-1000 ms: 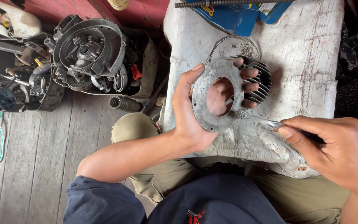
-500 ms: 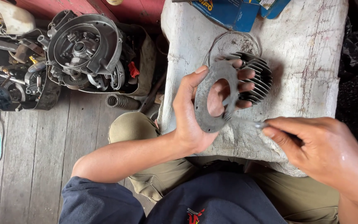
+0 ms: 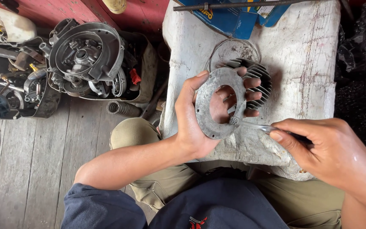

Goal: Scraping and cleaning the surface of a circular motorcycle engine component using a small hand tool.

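- Overhead, I see my left hand [image 3: 193, 123] wrapped around a finned engine cylinder [image 3: 255, 82], thumb up on its round grey flange [image 3: 219, 104], fingertips [image 3: 250, 82] curled over the fins, forearm crossing my knee.
- My right hand [image 3: 323, 148] comes in from the right, thumb and forefinger pinched tight on a slim metal tool [image 3: 255, 125].
- Its tip touches the flange's lower right rim, above the white stone block [image 3: 301, 63].
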